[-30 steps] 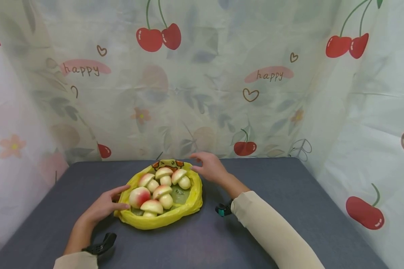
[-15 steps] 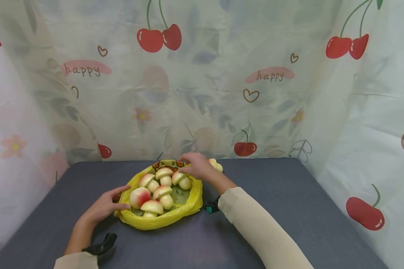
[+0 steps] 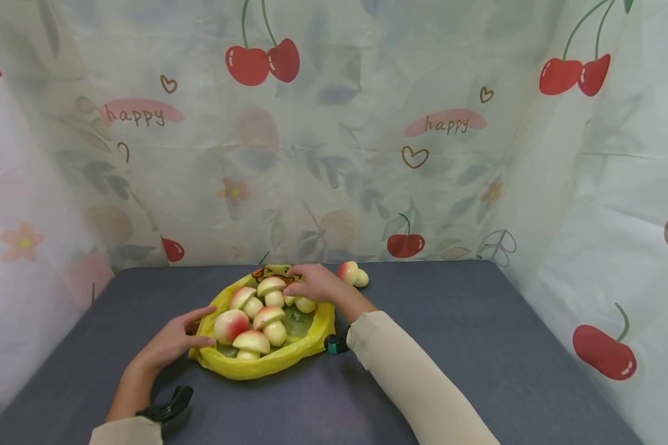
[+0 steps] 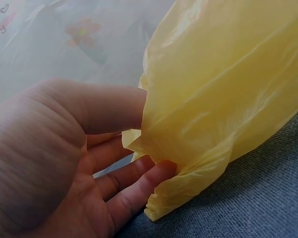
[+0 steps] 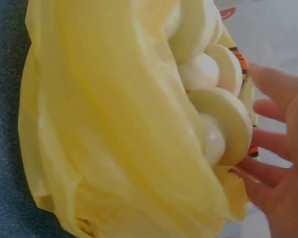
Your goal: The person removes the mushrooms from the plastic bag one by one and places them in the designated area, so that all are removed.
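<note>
Crinkled yellow plastic bag lies open mid-table on the grey cloth tabletop, filled with pink-capped cream toy mushrooms. My left hand pinches the bag's near-left edge. My right hand has fingers closing on the rear mushroom. One loose toy mushroom lies just behind the bag.

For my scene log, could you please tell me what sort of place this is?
Probably a small staged tabletop booth, not a real kitchen: a grey cloth-covered table is walled in by cherry-print curtain, and a yellow plastic bag holds toy mushrooms.
</note>
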The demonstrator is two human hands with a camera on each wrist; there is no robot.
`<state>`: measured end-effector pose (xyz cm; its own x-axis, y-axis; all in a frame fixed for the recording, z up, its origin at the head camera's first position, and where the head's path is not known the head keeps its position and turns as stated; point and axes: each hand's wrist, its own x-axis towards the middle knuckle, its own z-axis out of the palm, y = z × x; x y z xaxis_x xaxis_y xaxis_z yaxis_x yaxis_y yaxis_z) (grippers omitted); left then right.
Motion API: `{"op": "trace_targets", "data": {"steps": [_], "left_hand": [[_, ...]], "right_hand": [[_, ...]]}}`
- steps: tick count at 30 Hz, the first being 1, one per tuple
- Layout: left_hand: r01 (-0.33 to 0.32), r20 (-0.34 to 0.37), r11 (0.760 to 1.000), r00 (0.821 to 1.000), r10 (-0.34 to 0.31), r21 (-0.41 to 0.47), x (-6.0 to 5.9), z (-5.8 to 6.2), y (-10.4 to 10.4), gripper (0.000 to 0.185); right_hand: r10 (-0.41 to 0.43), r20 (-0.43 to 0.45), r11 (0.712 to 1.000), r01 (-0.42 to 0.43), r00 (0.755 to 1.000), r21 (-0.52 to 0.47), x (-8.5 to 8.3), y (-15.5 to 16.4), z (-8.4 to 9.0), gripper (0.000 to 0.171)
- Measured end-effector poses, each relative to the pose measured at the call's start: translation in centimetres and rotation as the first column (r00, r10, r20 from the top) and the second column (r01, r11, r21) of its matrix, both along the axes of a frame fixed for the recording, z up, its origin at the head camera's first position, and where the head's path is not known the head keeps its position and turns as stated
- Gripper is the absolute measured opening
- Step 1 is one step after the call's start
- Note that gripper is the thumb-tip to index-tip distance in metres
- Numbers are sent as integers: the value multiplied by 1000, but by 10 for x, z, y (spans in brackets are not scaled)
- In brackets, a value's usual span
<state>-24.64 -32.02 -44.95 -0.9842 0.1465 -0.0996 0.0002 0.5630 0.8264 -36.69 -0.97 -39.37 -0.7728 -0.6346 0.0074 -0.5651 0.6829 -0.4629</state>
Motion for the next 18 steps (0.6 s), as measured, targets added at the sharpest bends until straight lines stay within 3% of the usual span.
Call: {"op": "trace_targets", "data": {"steps": [8,18], "left_hand": [[2,-10,1000,1000,-2,0,0,0,0,83],[-1,-10,1000,1000,1,-9,1,0,1,83]], "right_hand": [[108,-5,984,-106,994,140,3,-5,-6,55],[159,-62,970,-145,985,193,3,3,-17,63]]}}
